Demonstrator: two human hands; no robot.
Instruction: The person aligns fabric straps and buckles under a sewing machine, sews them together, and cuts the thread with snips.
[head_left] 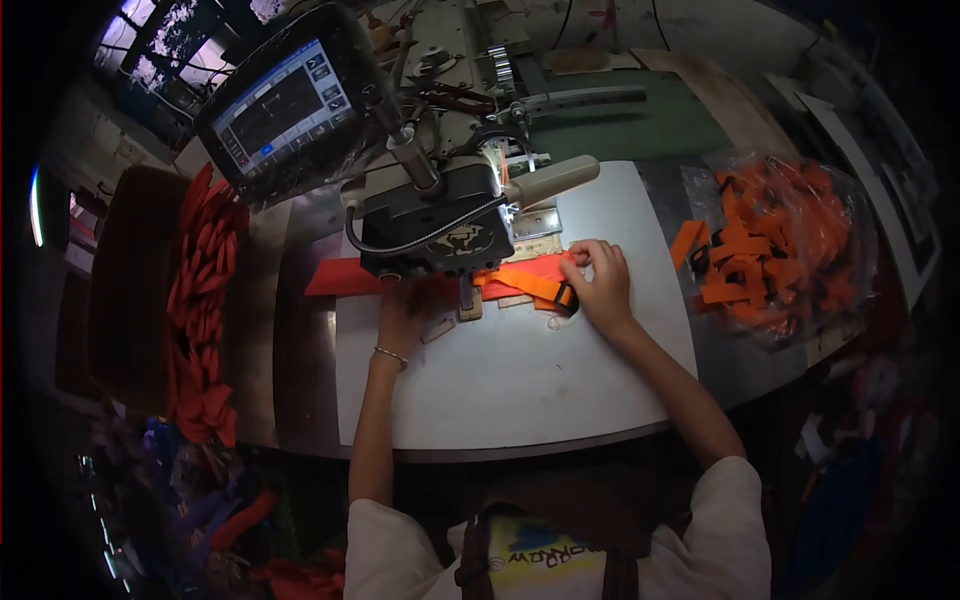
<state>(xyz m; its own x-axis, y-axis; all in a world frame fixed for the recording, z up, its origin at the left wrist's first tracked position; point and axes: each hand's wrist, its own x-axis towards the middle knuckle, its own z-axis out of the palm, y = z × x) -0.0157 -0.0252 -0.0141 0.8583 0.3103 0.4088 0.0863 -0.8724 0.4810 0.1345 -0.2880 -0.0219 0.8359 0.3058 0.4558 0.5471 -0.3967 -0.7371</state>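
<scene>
A red fabric strip [343, 277] runs sideways under the head of a sewing machine [437, 215]. On its right part lies an orange webbing strap [527, 282] with a black buckle [563, 295] at its end. My right hand [603, 287] has its thumb and fingers closed at the right end of the red strip, beside the buckle. On the left, my left hand [402, 312] reaches under the machine head at the strip. Its fingers are in shadow and mostly hidden. A small flat piece [438, 330] lies near the left hand.
A screen [275, 110] hangs at the upper left, and a light-coloured handle [555, 180] juts out from the machine. A clear bag of orange straps with black buckles [770, 250] sits right. Red strips [205, 300] hang in a pile left. A white board [490, 400] covers the table middle.
</scene>
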